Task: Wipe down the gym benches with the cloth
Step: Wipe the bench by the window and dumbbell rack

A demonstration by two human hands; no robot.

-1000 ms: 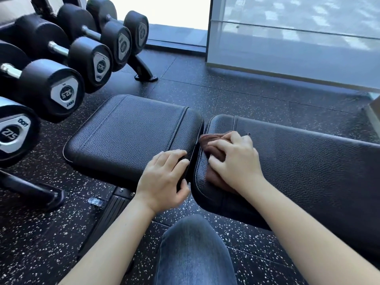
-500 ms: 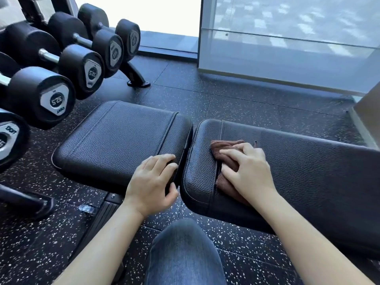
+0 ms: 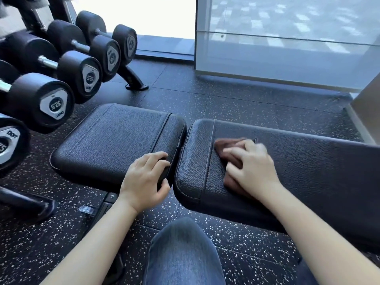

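Observation:
A black padded gym bench lies across the view in two parts: a short seat pad (image 3: 115,140) on the left and a long back pad (image 3: 318,161) on the right, with a narrow gap between them. My right hand (image 3: 253,165) presses a brown cloth (image 3: 226,149) flat onto the long pad near its left end; the hand covers most of the cloth. My left hand (image 3: 146,177) grips the near right corner of the seat pad, fingers curled over its edge beside the gap.
A rack of black dumbbells (image 3: 61,79) stands close on the left, its foot (image 3: 135,83) on the speckled rubber floor (image 3: 246,103). A glass wall (image 3: 287,48) runs behind the bench. My knee in jeans (image 3: 181,254) is below the bench's near edge.
My right hand has slid the cloth to the right along the long pad, away from the gap. My left hand keeps its hold on the seat pad's corner.

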